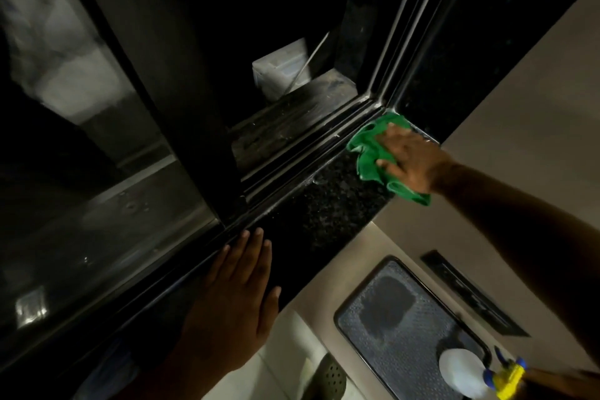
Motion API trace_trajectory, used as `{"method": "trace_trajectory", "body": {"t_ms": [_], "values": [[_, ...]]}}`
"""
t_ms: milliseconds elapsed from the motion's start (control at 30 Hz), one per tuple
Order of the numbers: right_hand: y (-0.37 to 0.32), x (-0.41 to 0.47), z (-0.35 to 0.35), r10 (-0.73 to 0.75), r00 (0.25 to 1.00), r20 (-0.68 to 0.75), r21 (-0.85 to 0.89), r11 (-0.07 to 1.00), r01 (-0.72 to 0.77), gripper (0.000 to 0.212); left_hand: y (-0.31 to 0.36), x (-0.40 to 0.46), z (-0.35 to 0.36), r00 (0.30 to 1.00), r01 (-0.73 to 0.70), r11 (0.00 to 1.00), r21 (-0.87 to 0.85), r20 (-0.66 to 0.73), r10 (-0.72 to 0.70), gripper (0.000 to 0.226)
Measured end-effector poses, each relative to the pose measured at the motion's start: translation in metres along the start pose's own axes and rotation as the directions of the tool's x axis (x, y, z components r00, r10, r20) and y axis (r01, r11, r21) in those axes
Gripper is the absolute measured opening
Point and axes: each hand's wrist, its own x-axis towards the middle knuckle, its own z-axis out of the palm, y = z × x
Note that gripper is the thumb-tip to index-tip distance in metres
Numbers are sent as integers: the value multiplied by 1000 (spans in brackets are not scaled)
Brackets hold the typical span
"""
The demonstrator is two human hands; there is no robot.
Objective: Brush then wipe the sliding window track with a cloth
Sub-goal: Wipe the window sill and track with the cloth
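The sliding window track (302,153) runs diagonally from lower left to the corner at upper right, dark metal rails with dust and pale streaks. My right hand (410,161) presses a crumpled green cloth (370,153) flat on the black speckled sill (328,204), right at the track's far corner. My left hand (237,299) rests flat with fingers spread on the sill's near part, fingertips at the track edge, holding nothing. No brush is in view.
The dark glass pane (91,146) fills the left, slid partly along the track. Below the sill, a white spray bottle with a yellow and blue trigger (477,373) stands on a textured mat (396,318). A pale box (279,71) sits outside beyond the opening.
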Motion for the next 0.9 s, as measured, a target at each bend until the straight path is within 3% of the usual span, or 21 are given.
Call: {"method": "trace_trajectory", "body": {"t_ms": [133, 200, 267, 367, 433, 467, 567, 667, 733, 800, 900], "values": [[20, 10, -5, 134, 991, 7, 26, 991, -134, 87, 0, 1, 0, 1000, 3, 1000, -20, 3, -3, 65], [6, 15, -2, 240, 971, -3, 67, 969, -239, 84, 0, 0, 0, 1000, 6, 1000, -24, 2, -6, 65], [-15, 22, 4, 429, 903, -16, 115, 898, -425, 75, 1, -1, 0, 1000, 8, 999, -37, -1, -8, 65], [-63, 28, 4, 676, 735, 62, 209, 711, -672, 75, -1, -1, 0, 1000, 9, 999, -45, 0, -9, 65], [-99, 28, 5, 735, 669, 115, 228, 636, -738, 77, -1, -1, 0, 1000, 5, 998, -59, -7, -6, 65], [-119, 24, 6, 731, 673, 116, 224, 641, -734, 77, -1, 0, 0, 1000, 4, 998, -60, -9, -4, 64], [-172, -2, 13, 581, 813, 29, 183, 797, -576, 84, -1, -1, -1, 1000, -1, 998, -64, -15, 0, 63], [-180, -48, 20, 212, 976, -49, 117, 972, -206, 90, -2, -2, -1, 999, -18, 997, -69, -32, 16, 62], [-149, -68, 18, -100, 994, -54, 66, 992, 104, 85, -2, -3, -1, 999, -19, 997, -69, -41, 17, 62], [-104, -69, 15, -298, 954, -21, 15, 954, 298, 80, -1, -2, 0, 999, -16, 997, -75, -46, 12, 62], [-56, -49, 8, -224, 971, 79, -30, 973, 227, 86, -1, -1, 2, 999, -12, 996, -83, -43, 9, 63]]}}
